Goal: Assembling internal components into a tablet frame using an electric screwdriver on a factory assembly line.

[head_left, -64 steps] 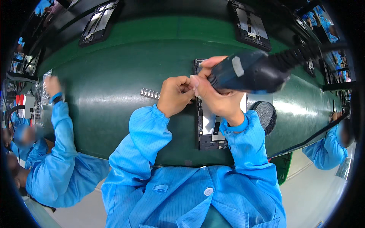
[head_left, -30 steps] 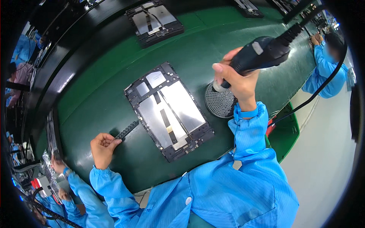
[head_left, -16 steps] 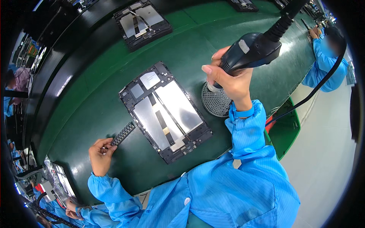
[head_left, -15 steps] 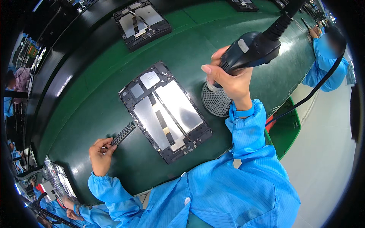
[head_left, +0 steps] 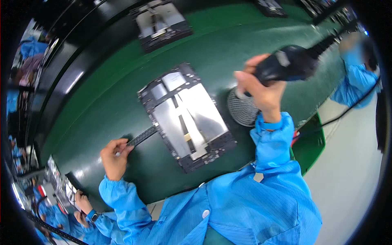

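By the round dish (head_left: 230, 107), right hand (head_left: 264, 94) with tool (head_left: 288, 63), formerly above the panel (head_left: 187, 118).

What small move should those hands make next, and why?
Perhaps lower the driver toward the dish: the right hand holds it angled down there, contact unclear, while the left hand pinches the strip, its far end by the open device.

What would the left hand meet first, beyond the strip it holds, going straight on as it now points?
Probably the opened device, at its left edge: the left hand aims the dark strip there; whether they touch is unclear.
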A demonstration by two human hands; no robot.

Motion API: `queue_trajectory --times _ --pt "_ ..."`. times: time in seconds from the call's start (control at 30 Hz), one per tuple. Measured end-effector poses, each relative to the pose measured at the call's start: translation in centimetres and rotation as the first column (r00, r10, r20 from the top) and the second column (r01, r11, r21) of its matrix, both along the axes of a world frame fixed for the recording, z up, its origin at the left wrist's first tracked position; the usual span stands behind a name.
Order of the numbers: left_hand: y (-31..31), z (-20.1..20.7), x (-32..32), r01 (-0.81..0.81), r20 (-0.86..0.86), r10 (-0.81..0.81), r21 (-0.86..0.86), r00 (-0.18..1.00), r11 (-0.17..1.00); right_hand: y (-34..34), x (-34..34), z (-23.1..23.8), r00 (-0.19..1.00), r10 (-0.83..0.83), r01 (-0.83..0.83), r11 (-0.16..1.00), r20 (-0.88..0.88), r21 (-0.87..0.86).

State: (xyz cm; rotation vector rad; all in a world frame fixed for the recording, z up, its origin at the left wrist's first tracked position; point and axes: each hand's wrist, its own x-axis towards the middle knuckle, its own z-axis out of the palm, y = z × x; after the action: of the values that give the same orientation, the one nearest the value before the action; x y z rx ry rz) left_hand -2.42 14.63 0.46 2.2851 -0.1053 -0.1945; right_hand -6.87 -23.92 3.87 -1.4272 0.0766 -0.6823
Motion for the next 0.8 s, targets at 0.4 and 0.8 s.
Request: queue_trajectory --times 0.4,0.8 --pt "-0.9 -0.1 -0.7 0.015 0.194 -0.016 0.011 0.981 1.000 7.5 1.8 3.1 0.913 0.367 -0.372 0.928 0.179 -0.006" --pt "-2.8 -3.6 0.0 -0.041 0.287 0.152 -0.359 0.946 0.932 16.0 7.4 3.0 0.834 0.537 -0.531 0.844 0.127 -0.078"
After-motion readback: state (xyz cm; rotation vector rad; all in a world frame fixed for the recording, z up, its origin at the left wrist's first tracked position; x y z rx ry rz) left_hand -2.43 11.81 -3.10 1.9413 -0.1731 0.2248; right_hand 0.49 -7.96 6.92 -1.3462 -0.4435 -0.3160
